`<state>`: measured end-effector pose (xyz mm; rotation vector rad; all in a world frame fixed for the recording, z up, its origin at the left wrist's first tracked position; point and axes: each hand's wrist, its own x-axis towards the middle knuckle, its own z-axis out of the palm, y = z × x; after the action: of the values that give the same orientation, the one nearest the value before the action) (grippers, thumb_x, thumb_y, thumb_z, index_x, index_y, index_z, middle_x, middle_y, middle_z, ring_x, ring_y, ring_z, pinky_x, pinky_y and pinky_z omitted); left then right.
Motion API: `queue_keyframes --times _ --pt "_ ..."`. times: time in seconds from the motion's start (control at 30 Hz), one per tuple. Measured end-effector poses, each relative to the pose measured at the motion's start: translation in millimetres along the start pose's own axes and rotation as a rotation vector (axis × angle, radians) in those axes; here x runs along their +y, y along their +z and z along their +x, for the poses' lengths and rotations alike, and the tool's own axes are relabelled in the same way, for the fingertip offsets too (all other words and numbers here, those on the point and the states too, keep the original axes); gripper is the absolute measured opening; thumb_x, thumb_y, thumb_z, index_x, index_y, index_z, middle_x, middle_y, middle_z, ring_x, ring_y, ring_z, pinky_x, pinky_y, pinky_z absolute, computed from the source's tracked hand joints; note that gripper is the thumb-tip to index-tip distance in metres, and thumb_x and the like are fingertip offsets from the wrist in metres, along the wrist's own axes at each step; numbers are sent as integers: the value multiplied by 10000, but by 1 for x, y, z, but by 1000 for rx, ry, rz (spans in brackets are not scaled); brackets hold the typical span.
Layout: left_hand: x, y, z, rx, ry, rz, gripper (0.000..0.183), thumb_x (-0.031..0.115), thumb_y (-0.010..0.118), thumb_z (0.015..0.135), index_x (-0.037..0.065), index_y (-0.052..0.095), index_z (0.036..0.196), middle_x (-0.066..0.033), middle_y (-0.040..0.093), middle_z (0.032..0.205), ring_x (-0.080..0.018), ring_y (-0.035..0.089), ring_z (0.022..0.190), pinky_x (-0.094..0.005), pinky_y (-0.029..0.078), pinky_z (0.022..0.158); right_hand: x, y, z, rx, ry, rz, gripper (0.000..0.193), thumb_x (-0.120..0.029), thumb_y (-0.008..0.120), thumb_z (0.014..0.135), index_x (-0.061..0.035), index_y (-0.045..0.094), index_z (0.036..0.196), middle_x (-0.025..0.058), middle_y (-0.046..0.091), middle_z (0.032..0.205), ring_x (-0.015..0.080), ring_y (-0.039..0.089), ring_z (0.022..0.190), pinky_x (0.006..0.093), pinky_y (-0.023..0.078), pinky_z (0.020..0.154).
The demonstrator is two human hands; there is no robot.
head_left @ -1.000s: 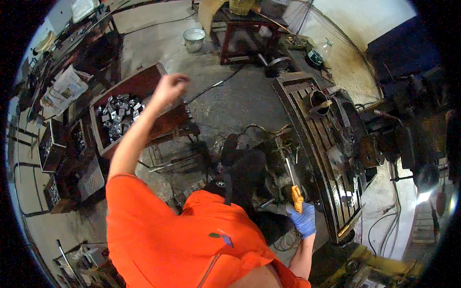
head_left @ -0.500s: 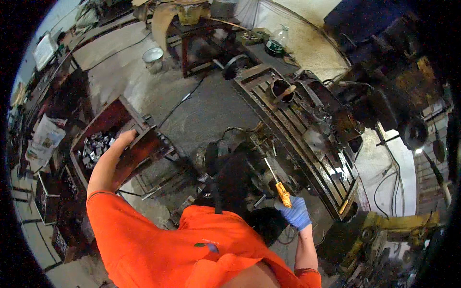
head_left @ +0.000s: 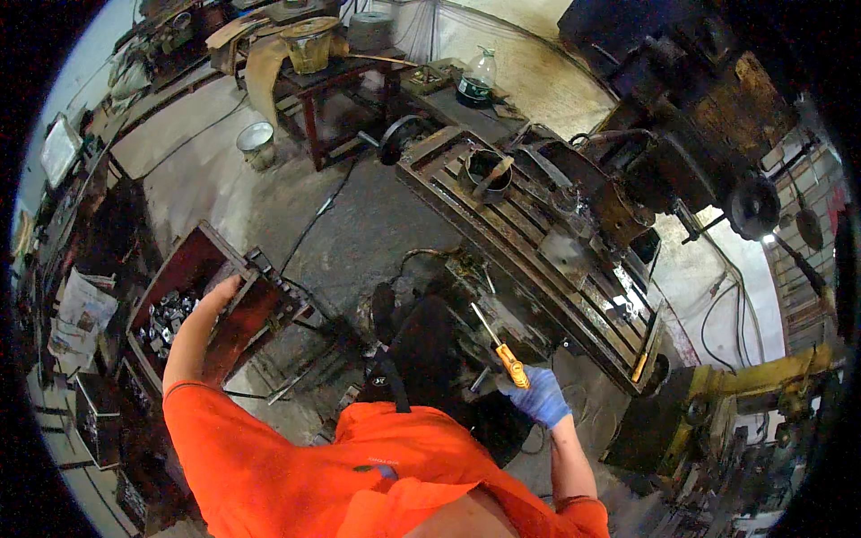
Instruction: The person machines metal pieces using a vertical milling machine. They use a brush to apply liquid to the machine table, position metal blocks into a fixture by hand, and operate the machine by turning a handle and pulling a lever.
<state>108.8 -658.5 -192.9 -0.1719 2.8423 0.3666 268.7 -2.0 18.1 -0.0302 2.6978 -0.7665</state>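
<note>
In a blue glove, my right hand (head_left: 543, 398) is closed round the yellow and black handle of a screwdriver (head_left: 509, 360). Its thin metal shaft points away from me, up and to the left, in front of the machine table. My bare left hand (head_left: 224, 290) is at the inner wall of a dark reddish box (head_left: 235, 339); its fingers are hidden there, so I cannot make out what they hold. Several small shiny metal pieces (head_left: 170, 316) lie in the box's left part, beside my forearm.
A long slotted machine table (head_left: 538, 240) runs diagonally on the right, carrying a dark pot (head_left: 473, 185) with a brush-like tool in it. A white bucket (head_left: 257, 145) stands on the floor. Behind it is a small table (head_left: 309, 112). A cable (head_left: 325, 204) crosses the floor.
The whole view has shifted, with the machine and back tables now further left and the box lower. My left hand stays at the box wall; the right hand still holds the screwdriver.
</note>
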Motion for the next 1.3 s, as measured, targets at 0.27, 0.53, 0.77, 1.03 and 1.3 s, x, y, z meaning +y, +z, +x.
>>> queue_keyframes --times 0.27,0.53,0.77,1.03,1.3 --pt "1 17 21 -5 -133 -29 300 229 508 771 48 517 1011 -220 575 1009 -369 528 1002 -446 433 795 2 1 -2 40 14 21 323 -357 677 700 -91 617 873 179 606 751 346 585 700 378 461 591" --pt "-18 29 40 19 -258 -45 349 258 571 743 57 511 1022 -189 571 1052 -348 537 1006 -437 434 823 -8 -2 -4 53 -60 94 320 -353 648 725 -53 596 824 205 569 693 366 553 626 378 437 540" --pt "3 0 14 21 -361 -9 469 282 692 661 45 504 1020 -182 562 1071 -330 540 1006 -411 451 810 11 6 -9 92 -40 56 308 -323 675 707 -62 603 854 188 589 733 346 569 657 371 442 567" --pt "22 -22 -5 148 -334 -136 434 197 669 608 60 552 1003 -165 585 1014 -326 559 953 -392 462 783 -10 -5 -2 -1 20 32 316 -261 696 676 -107 610 939 158 619 795 324 598 726 362 469 623" --pt "78 -121 -68 710 -246 -1512 324 145 568 750 19 559 1049 -81 593 900 -146 564 669 -288 456 680 5 6 -7 43 -19 64 318 -308 678 705 -128 615 959 151 623 803 299 612 728 353 474 613"
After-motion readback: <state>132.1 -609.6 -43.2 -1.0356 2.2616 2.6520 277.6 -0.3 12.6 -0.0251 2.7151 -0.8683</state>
